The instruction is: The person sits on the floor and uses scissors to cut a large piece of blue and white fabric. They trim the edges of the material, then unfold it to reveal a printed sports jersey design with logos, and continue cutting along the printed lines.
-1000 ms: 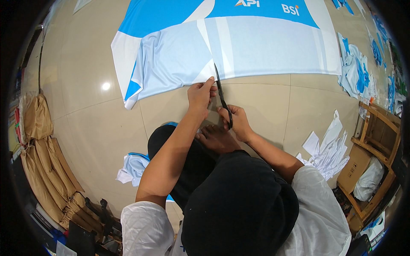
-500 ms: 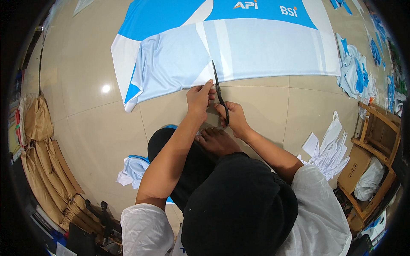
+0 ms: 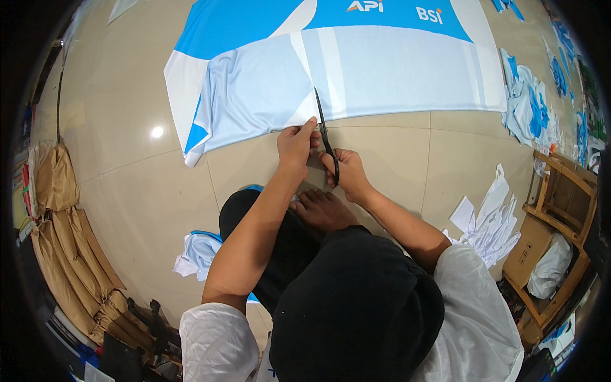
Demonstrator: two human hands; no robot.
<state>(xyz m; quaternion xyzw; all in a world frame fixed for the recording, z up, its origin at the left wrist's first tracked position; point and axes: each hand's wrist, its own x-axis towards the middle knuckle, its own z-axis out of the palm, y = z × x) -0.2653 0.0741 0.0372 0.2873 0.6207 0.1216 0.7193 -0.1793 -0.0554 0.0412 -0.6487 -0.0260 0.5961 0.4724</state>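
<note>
A large piece of blue, pale blue and white printed fabric (image 3: 394, 73) lies on the tiled floor in front of me, part of it folded over with its paler side up. My left hand (image 3: 296, 145) pinches the near edge of the fabric, by a white stripe. In my right hand (image 3: 349, 170) is a pair of black scissors (image 3: 324, 130), my fingers wrapped round the handles. The blades point away from me and reach in from the near edge, right beside my left fingertips. Whether the blades are parted is hard to make out.
White scraps (image 3: 487, 219) lie to my right; blue and white offcuts (image 3: 527, 105) are heaped farther out. A bundled cloth (image 3: 200, 254) sits by my left knee. At the right stands a wooden rack (image 3: 557, 191) with a cardboard box; brown paper-like wrapping (image 3: 70, 242) lines the left side.
Hardly anything differs. The whole picture has shifted very slightly, while both hands, the scissors and the fabric keep their places relative to each other.
</note>
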